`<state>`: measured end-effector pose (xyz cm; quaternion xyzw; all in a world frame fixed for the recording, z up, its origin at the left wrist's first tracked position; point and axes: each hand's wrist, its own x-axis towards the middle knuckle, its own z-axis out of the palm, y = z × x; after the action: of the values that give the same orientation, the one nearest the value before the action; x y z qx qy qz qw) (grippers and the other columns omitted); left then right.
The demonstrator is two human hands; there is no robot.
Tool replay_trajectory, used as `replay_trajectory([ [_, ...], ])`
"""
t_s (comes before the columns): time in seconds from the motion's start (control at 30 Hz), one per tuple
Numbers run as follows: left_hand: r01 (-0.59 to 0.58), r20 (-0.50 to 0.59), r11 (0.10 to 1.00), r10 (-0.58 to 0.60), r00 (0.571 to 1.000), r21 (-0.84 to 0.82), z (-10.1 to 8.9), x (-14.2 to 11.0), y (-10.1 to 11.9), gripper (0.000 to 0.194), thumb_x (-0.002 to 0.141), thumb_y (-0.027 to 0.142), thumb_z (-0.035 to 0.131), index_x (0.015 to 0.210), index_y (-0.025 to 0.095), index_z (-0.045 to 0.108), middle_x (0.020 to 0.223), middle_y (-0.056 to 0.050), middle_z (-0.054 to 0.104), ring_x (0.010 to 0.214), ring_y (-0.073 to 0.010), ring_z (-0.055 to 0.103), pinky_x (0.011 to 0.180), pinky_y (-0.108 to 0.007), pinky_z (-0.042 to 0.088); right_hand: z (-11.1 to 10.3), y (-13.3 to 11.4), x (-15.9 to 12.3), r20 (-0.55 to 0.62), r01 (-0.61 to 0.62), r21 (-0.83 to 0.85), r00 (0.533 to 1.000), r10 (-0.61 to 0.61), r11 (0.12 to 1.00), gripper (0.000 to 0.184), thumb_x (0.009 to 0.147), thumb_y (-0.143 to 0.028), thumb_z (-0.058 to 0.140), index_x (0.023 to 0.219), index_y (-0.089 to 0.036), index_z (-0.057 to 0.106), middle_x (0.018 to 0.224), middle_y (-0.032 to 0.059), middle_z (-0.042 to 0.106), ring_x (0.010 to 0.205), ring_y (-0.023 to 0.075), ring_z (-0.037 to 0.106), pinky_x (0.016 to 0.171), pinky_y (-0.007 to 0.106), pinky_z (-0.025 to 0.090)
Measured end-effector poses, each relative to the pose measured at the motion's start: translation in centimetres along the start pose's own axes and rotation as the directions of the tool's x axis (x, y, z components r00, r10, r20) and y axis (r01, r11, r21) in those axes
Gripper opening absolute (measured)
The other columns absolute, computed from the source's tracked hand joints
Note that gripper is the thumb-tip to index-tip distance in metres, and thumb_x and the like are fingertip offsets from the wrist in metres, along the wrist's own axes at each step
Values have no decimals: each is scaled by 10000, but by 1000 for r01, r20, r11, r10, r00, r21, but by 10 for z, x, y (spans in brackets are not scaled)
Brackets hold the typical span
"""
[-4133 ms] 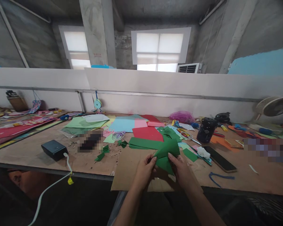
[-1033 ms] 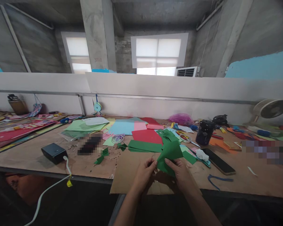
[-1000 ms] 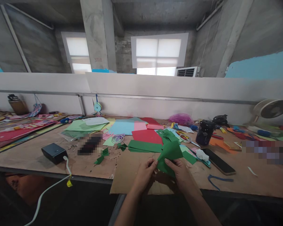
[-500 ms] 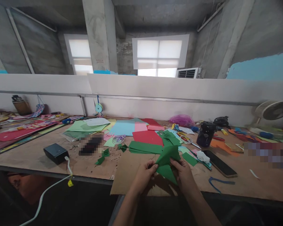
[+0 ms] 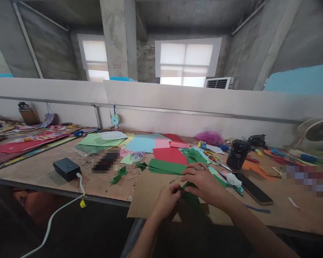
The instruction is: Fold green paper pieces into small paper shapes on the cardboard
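Observation:
A sheet of green paper (image 5: pixel 193 202) lies low over the cardboard, folded, partly hidden by my hands. My left hand (image 5: pixel 169 199) pinches its left edge between thumb and fingertips. From the right, my right hand (image 5: pixel 203 182) reaches across the top of the sheet. Its outer fingers are spread, while a green strip shows between the thumb and the index finger. Beneath both hands is a flat piece of brown cardboard (image 5: pixel 142 197) at the table's front edge. Just beyond it sits a stack of green paper strips (image 5: pixel 164 166).
Green scraps (image 5: pixel 118 175) and a black box (image 5: pixel 67 169) with a white cable lie to the left. Red paper (image 5: pixel 168 156) and light blue paper (image 5: pixel 142 143) are behind. On the right stand a dark cup (image 5: pixel 237 154), a phone (image 5: pixel 254 189) and a fan (image 5: pixel 316 130).
The green sheet, held raised between both hands before, is now folded down low over the cardboard. My right hand has swung left across its top. The view has shifted slightly.

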<state>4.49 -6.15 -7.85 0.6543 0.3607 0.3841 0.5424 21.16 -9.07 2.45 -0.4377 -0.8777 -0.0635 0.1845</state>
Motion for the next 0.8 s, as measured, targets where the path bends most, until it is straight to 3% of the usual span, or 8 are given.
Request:
replay_trajectory([
  [0.17,-24,12,1000,23,1000,21,0,-1,1,212,785,322,522,620,190,504,561,38,412,541,-114,390,504,-225,247,15,15,12,161,42,-3,986,-41,999,135,781,-178,629,762,-276,720,772,-6,704,940,201,586,970,369,272],
  [0.33,33,39,999,-33,999,-10,0,-3,3,232,754,356,572,607,190,504,558,35,441,529,-114,410,491,-223,247,8,33,17,227,-6,134,974,-24,991,141,769,-204,624,686,-255,725,667,-9,679,789,177,591,888,327,321],
  [0.47,52,42,997,-49,998,-61,0,-1,0,286,756,427,586,619,192,497,529,47,431,478,-99,401,472,-225,251,-7,52,17,204,-147,270,975,92,952,151,780,-320,634,698,-225,718,709,8,678,749,186,574,684,280,366],
  [0.57,79,5,989,-79,997,-123,-1,2,-1,314,754,469,584,637,187,511,523,42,458,446,-88,398,451,-222,258,-11,69,12,75,-253,358,967,242,899,228,791,-395,620,677,-206,681,698,0,654,694,177,557,633,276,366],
  [0.63,107,-43,978,-116,992,-181,-1,3,1,348,727,509,607,648,180,523,519,43,471,423,-75,391,439,-215,256,-6,77,7,-98,-330,487,899,426,809,273,787,-448,621,681,-199,656,685,-2,641,677,173,555,634,281,376],
  [0.7,117,-88,960,-143,986,-254,-2,5,5,389,686,547,637,657,176,525,516,46,483,402,-61,379,426,-205,241,3,78,1,-212,-317,718,748,629,619,307,758,-506,645,753,-200,641,732,-1,652,688,175,585,652,286,407],
  [0.77,107,-120,944,-151,981,-312,-3,6,7,417,657,567,654,661,173,522,519,45,502,391,-52,378,416,-196,227,15,69,-7,-150,-243,899,610,778,365,373,700,-546,693,843,-210,621,808,-2,672,652,164,615,638,286,438],
  [0.8,99,-138,940,-151,979,-325,-3,6,8,421,654,570,655,661,170,523,520,43,511,388,-49,379,413,-192,224,22,62,-10,-79,-241,935,572,816,260,396,675,-556,713,844,-212,613,813,-3,679,603,149,611,604,276,437],
])
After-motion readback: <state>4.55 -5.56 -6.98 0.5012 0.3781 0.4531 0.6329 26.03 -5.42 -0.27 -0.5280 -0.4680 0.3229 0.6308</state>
